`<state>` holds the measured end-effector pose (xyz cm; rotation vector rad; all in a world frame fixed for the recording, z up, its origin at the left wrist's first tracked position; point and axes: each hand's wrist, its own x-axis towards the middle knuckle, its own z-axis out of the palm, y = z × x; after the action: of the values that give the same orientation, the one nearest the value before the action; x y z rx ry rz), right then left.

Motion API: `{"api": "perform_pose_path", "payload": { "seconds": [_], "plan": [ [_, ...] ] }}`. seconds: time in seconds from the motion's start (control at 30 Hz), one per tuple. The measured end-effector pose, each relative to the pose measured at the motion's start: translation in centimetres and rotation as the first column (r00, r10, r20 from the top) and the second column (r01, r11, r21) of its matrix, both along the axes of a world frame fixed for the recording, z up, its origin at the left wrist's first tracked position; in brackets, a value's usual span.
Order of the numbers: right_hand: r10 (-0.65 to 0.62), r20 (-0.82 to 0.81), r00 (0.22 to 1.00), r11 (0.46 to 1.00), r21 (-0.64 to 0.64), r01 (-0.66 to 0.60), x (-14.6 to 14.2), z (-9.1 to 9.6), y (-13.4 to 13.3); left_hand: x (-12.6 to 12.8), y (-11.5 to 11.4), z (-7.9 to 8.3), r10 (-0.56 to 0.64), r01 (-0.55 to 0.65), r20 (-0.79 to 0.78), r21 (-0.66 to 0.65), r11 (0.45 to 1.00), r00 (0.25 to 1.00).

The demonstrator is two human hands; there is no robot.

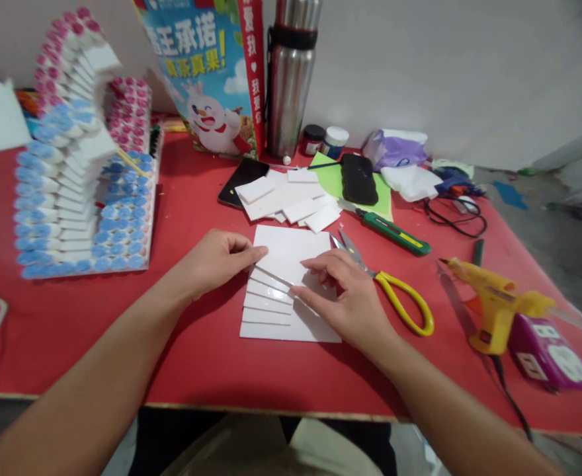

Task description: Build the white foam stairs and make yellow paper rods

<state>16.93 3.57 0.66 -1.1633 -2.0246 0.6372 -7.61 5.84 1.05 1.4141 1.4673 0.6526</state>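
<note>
A white board sheet [315,327] lies on the red table, with several narrow white board strips [268,305] stacked like steps on its left half. The uppermost white strip [275,270] sits at a slant across the sheet. My left hand [221,260] is closed, its thumb and forefinger gripping the strip's left end. On the other side, my right hand [348,291] has its thumb and fingertips about the strip's right end; the exact contact is partly hidden. Loose white board pieces [295,197] lie just beyond the sheet.
Yellow-handled scissors [405,304], a green utility knife [395,233] and a yellow glue gun [494,297] lie to the right. A blue-and-pink stepped model [80,198] stands at left. Behind are a steel flask [293,86], a printed bag [206,73] and a black phone [241,180].
</note>
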Motion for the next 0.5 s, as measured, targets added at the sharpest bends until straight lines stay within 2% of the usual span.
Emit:
{"api": "perform_pose_path", "payload": {
  "seconds": [0.5],
  "plan": [
    [0.02, 0.026, 0.999, 0.996, -0.086, -0.018, 0.2, 0.24, 0.07, 0.1, -0.07, 0.34, -0.004, 0.004, -0.006, -0.003, 1.0, 1.0]
  ]
}}
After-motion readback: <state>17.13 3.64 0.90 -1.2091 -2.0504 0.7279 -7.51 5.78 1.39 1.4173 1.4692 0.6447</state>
